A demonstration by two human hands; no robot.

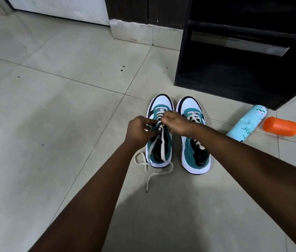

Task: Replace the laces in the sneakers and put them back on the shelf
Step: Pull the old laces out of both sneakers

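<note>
Lacing is partly done, as far as the view shows. Taking the left sneaker (160, 131) as the landmark: to its left, the left hand (140, 130) curls its fingers round a strand of the cream lace (159, 174), which is crossed through the front eyelets only, so the upper rows look still open. Both loose ends run back past the heel and lie on the tiled floor (52, 106) just behind this shoe. Right over its tongue, the right hand (175, 124) pinches the lace at the crossing, fingers closed tight on it. Just to the right stands the right sneaker (194, 139), side by side with the first; its lace (194, 118) looks threaded, though the forearm hides the upper part, so I cannot tell whether it is finished. Farther right and beyond stands the dark shelf (243, 70), where neither shoe sits yet. Right of the pair, near the shelf's foot, lie a light blue can (249, 124) and an orange cap (280, 126).

Count: two sneakers, two laces, two hands, one shelf, one can, one cap. Left to do, by my judgement: finish threading, then put both shoes back.
</note>
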